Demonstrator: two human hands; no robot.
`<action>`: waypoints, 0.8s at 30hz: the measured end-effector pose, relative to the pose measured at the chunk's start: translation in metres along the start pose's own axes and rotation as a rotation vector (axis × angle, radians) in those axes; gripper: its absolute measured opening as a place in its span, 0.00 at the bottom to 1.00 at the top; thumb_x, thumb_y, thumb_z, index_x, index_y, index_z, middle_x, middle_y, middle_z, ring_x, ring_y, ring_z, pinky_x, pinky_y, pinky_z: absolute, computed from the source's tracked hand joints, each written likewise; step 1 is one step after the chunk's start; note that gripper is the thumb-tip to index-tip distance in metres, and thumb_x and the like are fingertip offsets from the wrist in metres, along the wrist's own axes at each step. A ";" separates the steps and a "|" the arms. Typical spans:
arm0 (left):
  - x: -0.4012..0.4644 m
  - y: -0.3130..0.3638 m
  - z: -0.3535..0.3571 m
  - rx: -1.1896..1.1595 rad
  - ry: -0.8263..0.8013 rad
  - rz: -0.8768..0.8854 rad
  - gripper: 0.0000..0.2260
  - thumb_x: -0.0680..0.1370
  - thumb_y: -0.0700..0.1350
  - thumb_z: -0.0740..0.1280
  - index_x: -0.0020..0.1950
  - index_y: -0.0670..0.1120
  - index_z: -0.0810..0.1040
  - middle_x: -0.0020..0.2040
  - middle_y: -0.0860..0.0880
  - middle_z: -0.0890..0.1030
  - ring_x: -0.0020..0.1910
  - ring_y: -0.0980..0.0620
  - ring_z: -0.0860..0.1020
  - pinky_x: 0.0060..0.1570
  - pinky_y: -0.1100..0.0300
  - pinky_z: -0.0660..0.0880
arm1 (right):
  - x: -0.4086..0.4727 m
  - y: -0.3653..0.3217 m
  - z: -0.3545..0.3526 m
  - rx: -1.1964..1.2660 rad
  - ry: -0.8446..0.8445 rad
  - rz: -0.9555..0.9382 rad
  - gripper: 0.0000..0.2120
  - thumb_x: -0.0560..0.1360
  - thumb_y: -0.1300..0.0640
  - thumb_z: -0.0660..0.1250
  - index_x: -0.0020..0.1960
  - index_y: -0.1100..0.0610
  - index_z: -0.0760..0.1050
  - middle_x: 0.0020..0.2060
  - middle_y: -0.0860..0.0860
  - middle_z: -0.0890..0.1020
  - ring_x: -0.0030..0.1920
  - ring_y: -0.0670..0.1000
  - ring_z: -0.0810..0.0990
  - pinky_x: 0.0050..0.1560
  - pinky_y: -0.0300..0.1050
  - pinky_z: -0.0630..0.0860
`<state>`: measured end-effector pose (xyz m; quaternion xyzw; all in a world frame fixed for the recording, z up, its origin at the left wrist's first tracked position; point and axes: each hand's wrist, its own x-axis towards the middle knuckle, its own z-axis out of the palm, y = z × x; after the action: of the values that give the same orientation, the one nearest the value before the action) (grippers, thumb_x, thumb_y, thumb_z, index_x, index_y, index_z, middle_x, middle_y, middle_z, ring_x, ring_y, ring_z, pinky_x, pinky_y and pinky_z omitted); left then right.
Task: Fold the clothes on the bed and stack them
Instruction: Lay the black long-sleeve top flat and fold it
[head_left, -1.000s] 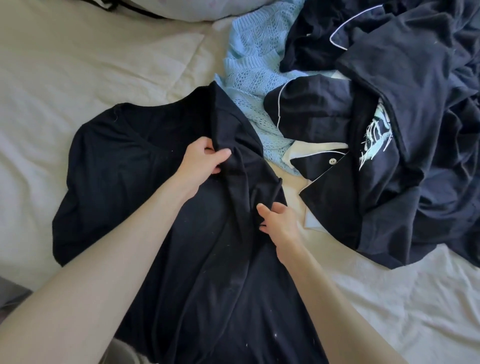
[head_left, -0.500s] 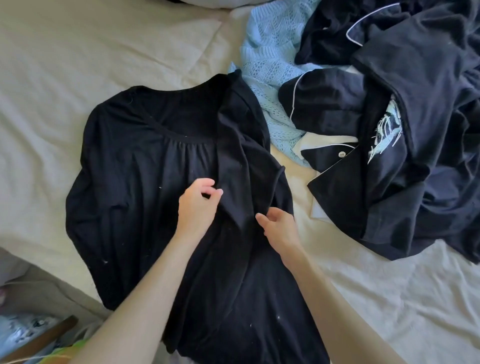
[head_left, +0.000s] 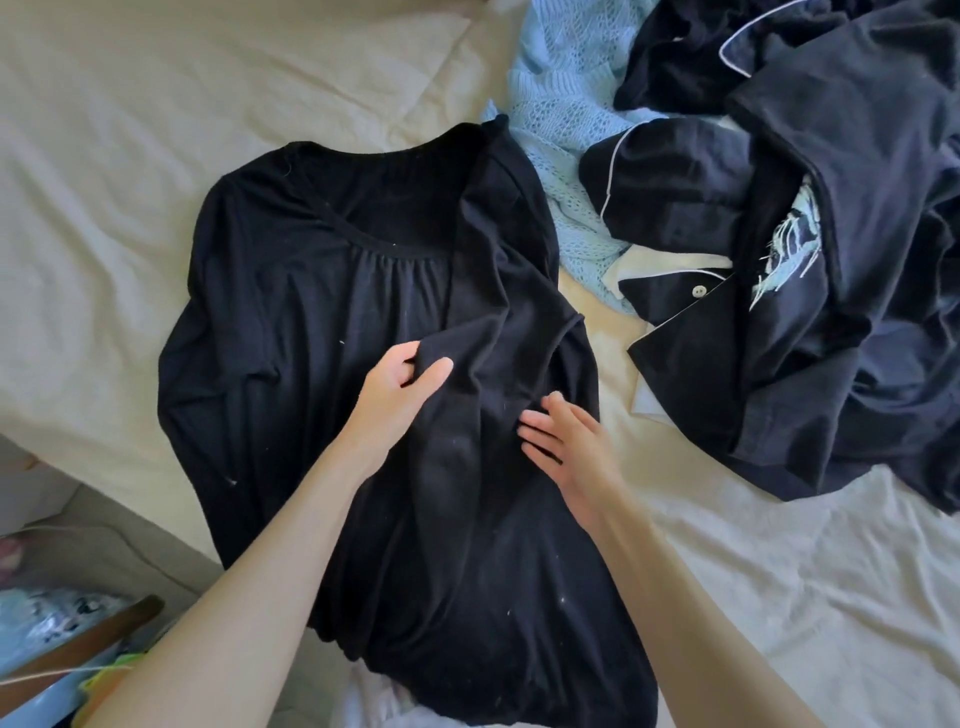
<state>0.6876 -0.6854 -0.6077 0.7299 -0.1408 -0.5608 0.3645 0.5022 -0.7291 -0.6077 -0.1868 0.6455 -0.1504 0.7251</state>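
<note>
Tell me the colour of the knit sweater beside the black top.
Light blue, an open-knit pattern; seen in the head view.

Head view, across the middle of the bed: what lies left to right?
Bare cream bedsheet → spread black long-sleeved top → light blue open-knit sweater → heap of dark navy white-piped clothes.

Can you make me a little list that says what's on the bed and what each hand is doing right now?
Bed: cream sheet, wrinkled
Being folded: black top, lying flat, its right side folded over the middle
Left hand: pinches the edge of the folded part
Right hand: open, fingers flat on the black top
Waiting pile: blue knit sweater partly under dark clothes, one with white trim and a button
Stack: none to be seen yet
</note>
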 end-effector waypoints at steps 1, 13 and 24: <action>-0.002 -0.005 -0.001 0.066 0.014 -0.023 0.12 0.75 0.49 0.69 0.58 0.52 0.74 0.51 0.53 0.82 0.49 0.57 0.81 0.43 0.65 0.77 | -0.002 0.007 0.002 -0.025 0.005 0.022 0.05 0.79 0.53 0.62 0.49 0.53 0.74 0.48 0.53 0.82 0.50 0.51 0.82 0.53 0.46 0.78; -0.048 -0.054 -0.003 0.391 0.272 0.066 0.18 0.77 0.46 0.65 0.32 0.40 0.63 0.27 0.52 0.65 0.26 0.57 0.61 0.27 0.65 0.61 | -0.011 0.039 0.036 -0.285 0.084 -0.037 0.07 0.77 0.56 0.63 0.42 0.55 0.67 0.38 0.53 0.70 0.41 0.51 0.69 0.44 0.45 0.70; -0.061 -0.067 -0.043 0.253 0.194 -0.102 0.14 0.80 0.42 0.57 0.36 0.38 0.67 0.36 0.44 0.70 0.38 0.48 0.69 0.48 0.47 0.79 | -0.033 0.048 0.002 -0.238 0.123 0.001 0.12 0.81 0.61 0.56 0.39 0.57 0.70 0.33 0.51 0.75 0.34 0.49 0.79 0.45 0.47 0.81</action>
<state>0.6938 -0.5857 -0.6056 0.8268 -0.1373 -0.4833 0.2528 0.4989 -0.6715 -0.6002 -0.2617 0.7021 -0.0836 0.6570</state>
